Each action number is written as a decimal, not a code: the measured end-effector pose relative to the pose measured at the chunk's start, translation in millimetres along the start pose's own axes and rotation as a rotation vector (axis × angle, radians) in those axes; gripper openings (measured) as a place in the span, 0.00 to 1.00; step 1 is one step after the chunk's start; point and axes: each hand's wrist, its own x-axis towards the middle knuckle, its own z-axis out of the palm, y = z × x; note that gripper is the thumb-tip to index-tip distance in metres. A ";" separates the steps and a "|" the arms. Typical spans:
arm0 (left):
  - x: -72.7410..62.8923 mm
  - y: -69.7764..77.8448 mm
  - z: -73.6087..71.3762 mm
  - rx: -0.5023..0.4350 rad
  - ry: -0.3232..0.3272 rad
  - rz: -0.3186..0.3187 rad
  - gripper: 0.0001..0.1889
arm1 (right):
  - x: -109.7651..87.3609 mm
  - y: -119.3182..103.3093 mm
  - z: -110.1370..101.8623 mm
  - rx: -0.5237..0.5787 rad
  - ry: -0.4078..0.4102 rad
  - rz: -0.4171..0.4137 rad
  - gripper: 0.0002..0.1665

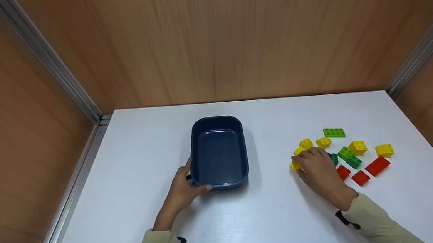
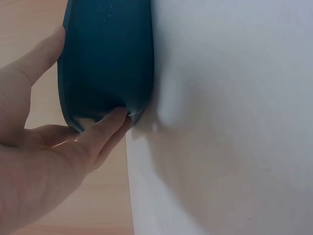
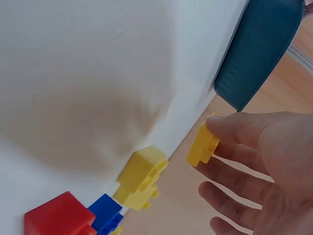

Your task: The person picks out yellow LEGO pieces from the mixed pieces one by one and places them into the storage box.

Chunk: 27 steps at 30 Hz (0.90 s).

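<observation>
A dark blue rectangular dish (image 1: 220,156) stands upright on the white table. My left hand (image 1: 181,193) grips its near left corner, thumb along the near rim and fingers at the left side. From the left wrist view, fingertips (image 2: 117,117) press the dish's outer wall. Over at the right, my right hand (image 1: 319,171) reaches among toy building blocks. Its thumb and index finger pinch a yellow block (image 3: 201,147), seen in the right wrist view. Beside it lie other yellow blocks (image 3: 142,171), a blue block (image 3: 105,214) and a red block (image 3: 58,218).
Around the right hand are a flat light green block (image 1: 334,132), a green block pair (image 1: 350,157), a red long block (image 1: 377,166), a small red block (image 1: 361,178) and a yellow block (image 1: 384,150). Wooden panels (image 1: 233,39) wall the table's back and sides.
</observation>
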 end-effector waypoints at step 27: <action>1.5 -2.5 2.7 -0.009 0.016 -0.010 0.58 | 44.4 -34.7 -16.8 -0.096 0.047 -0.120 0.24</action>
